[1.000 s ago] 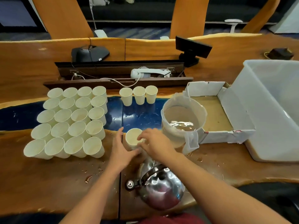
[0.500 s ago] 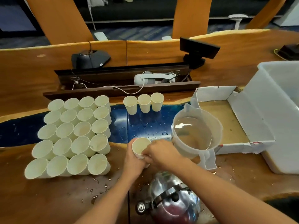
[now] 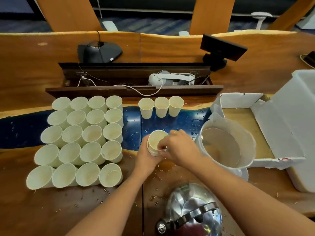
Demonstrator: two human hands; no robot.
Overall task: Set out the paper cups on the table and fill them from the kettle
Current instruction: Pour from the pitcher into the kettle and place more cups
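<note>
Twenty paper cups [image 3: 81, 142] stood packed in a block at our left, three more cups [image 3: 161, 107] in a row further back, and droplets speckled the wooden table [image 3: 51, 210]. Both our forearms reached forward over the steel kettle [image 3: 192, 212] near us. Our left hand [image 3: 146, 156] wrapped closed around a stack of cups [image 3: 156, 143], while our right hand [image 3: 179, 147] pinched its rim. Just right stood a plastic jug [image 3: 226, 143], then a cardboard tray [image 3: 255, 126].
</note>
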